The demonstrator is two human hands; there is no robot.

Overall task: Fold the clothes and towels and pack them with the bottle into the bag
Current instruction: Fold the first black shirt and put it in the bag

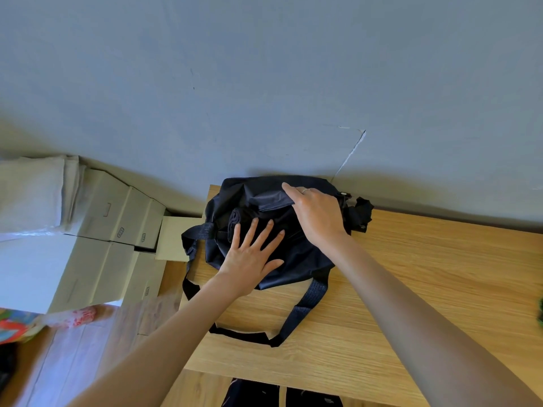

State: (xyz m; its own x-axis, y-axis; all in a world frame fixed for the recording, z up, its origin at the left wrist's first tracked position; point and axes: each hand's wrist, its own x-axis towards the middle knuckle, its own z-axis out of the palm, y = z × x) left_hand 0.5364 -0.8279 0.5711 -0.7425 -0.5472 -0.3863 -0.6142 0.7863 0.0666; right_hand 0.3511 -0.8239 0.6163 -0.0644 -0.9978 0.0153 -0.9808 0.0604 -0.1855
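A dark navy bag (273, 248) lies on the far left corner of the wooden counter (411, 289), its back against the grey wall (264, 83). The bag's mouth gapes at the top, and a rolled dark cloth (235, 224) shows inside it. The left hand (252, 254) lies flat on the front of the bag, fingers straight and spread, the fingertips reaching the opening beside the roll. The right hand (317, 212) rests over the upper right part of the bag, its fingers bent round the top flap (264, 198) and holding its edge; a thin ring sits on one finger. The bag's webbing strap (305, 306) loops down across the counter toward the near edge. Left of the counter, pale cardboard boxes (111, 230) stand stacked on the floor. A bottle cannot be made out.
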